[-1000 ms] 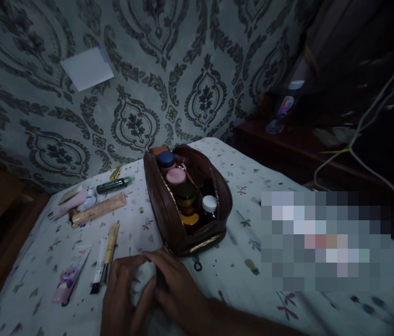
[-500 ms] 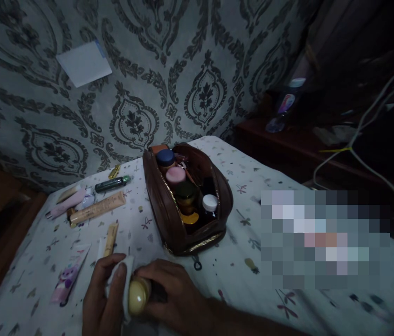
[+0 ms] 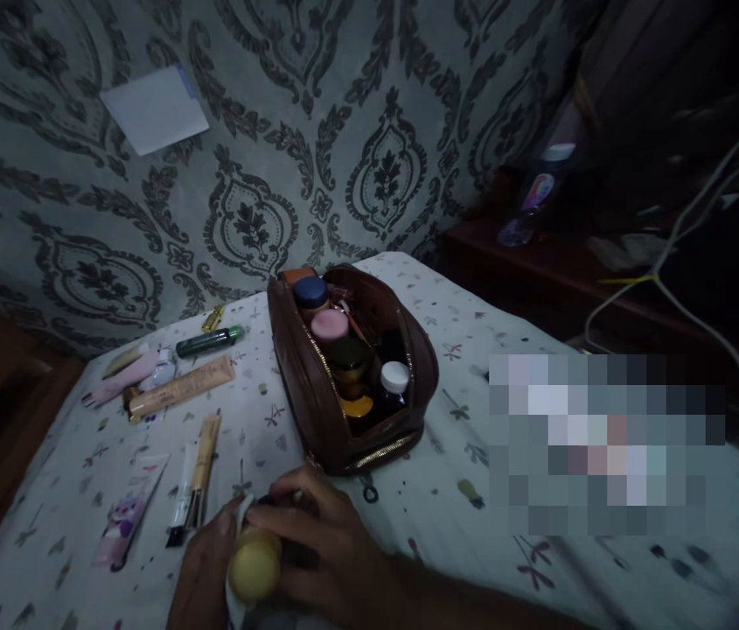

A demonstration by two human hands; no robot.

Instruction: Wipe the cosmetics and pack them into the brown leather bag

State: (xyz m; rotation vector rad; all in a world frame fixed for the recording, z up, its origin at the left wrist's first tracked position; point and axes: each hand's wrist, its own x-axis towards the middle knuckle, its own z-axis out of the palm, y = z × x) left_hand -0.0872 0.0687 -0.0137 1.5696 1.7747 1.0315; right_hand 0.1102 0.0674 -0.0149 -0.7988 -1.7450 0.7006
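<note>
Right hand (image 3: 330, 534) grips yellow jar (image 3: 254, 570) near side of bag (image 3: 300, 394); left hand (image 3: 202, 564) holds white cloth (image 3: 233, 604) against it. Progress, judged: several jars (image 3: 330, 325) inside bag; yellow jar and tubes (image 3: 182, 388) outside, tubes on sheet (image 3: 448, 525).

Printed sheet (image 3: 444, 481): white, small plant prints, spread in front of me
Brown bag (image 3: 296, 394): sits unzipped mid-sheet, ahead of me
Pink tube (image 3: 128, 516): purple cartoon, lying flat, my left
Gold tube (image 3: 205, 451): slim, beside black-capped clear tube (image 3: 183, 490)
Tan tube (image 3: 182, 389): lying farther off, near pale pink tube (image 3: 123, 378)
Green bottle (image 3: 206, 342): on its side, beyond tan tube
Gold item (image 3: 212, 318): small, just behind green bottle
</note>
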